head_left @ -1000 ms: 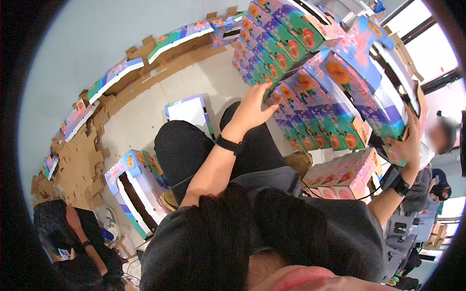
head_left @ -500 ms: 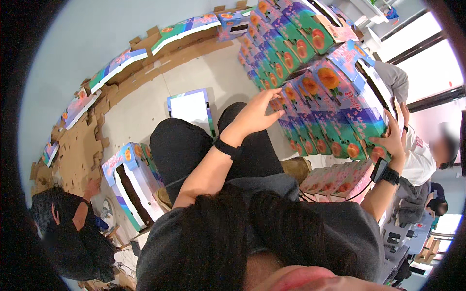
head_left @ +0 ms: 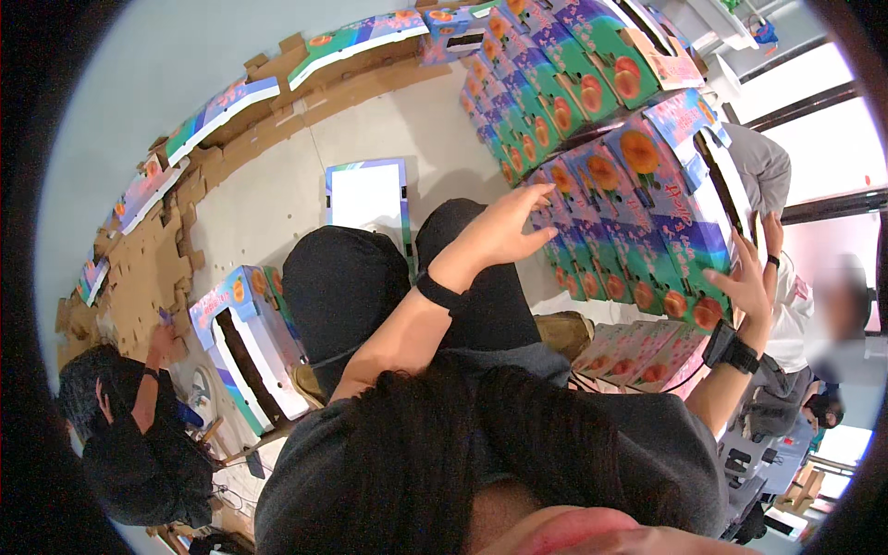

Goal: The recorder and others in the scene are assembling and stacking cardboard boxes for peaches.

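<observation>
I look down over my own head and dark trousers at a tall stack of fruit boxes point(head_left: 592, 176), printed in green, blue and pink with round orange fruit on them, rising in front of me and leaning off to my right. The top box point(head_left: 661, 199) of the nearest column sits between my two hands. My left hand point(head_left: 504, 231) is raised with a black band on the wrist; its fingers are spread and loosely extended, the tips at the left face of that box, and I cannot tell if they press on it or sit just off it. My right hand point(head_left: 745, 277), with a black watch on the wrist, is open too, fingers apart and pointing up, the palm against or just beside the right end of the same box near its lower corner. Neither hand closes round anything.

Below the right hand lies a low pile of pink boxes point(head_left: 638, 356) with the same fruit print. On the pale floor ahead of my knees rests a flat box point(head_left: 370, 199) with a white face and blue-green border. At my left stands an open box point(head_left: 245, 347) with a dark slot in its white side. Flattened cardboard sheets point(head_left: 148, 268) line the wall, and another person point(head_left: 139, 435) in dark clothes crouches at the lower left
</observation>
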A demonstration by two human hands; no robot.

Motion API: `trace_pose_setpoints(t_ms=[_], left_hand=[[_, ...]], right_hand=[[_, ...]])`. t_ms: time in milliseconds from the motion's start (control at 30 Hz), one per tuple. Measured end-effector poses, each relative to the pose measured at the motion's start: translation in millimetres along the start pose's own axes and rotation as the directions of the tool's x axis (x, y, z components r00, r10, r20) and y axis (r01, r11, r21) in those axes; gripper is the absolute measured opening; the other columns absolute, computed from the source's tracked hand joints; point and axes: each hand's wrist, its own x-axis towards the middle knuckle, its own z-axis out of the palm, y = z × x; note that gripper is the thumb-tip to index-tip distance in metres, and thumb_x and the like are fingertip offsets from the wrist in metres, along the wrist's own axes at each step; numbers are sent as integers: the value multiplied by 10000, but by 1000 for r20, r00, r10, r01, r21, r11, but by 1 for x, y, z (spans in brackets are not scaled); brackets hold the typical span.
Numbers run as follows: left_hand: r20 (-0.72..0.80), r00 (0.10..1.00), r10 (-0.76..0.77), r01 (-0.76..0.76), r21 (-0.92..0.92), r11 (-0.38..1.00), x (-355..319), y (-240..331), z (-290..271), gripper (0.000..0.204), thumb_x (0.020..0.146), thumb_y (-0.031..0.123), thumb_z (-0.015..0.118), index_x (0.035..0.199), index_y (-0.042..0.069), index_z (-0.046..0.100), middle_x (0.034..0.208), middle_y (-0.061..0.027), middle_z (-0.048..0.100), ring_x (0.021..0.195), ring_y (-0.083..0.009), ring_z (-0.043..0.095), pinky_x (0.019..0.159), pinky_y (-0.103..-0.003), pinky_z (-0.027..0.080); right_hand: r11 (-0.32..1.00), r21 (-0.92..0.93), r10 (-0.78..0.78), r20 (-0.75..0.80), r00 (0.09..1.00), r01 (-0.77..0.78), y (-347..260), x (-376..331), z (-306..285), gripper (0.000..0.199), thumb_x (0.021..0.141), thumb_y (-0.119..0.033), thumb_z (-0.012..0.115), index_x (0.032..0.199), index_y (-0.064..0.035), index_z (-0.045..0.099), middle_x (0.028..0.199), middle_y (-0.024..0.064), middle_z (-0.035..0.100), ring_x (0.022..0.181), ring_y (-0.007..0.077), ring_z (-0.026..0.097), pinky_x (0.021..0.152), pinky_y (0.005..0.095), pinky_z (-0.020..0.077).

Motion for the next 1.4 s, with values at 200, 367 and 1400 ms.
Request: trace_pose_setpoints(t_ms=[200, 367, 1400], left_hand=[[171, 985, -29, 29, 2, 1000, 22, 24, -1, 649, 877, 341, 674, 1358, -22, 433, 1280, -227, 548, 1192, -321, 541, 1012, -389, 428], [331, 942, -52, 118, -181, 976, 21, 16, -4, 568, 905, 348, 648, 1328, 8, 481, 1255, -209, 571, 1174, -293, 560, 990, -380, 446], [87, 965, -246, 260, -240, 935, 35, -42, -7, 372, 894, 258, 645, 1180, 31, 575, 1086, -141, 658, 1039, -267, 631, 899, -366, 478]], right_hand=[[987, 152, -7, -292, 956, 54, 7, 109, -52, 538, 917, -365, 601, 1311, -6, 534, 1270, 177, 578, 1129, 252, 566, 943, 336, 428], [941, 337, 12, -153, 988, 41, -25, 274, -43, 765, 814, -504, 693, 1315, 44, 509, 1263, 188, 584, 1095, 243, 576, 943, 335, 434], [939, -330, -142, -114, 983, 97, -181, 406, 52, 1002, 609, -682, 726, 1460, -274, 388, 1346, 285, 478, 1333, 491, 318, 1080, 594, 240]])
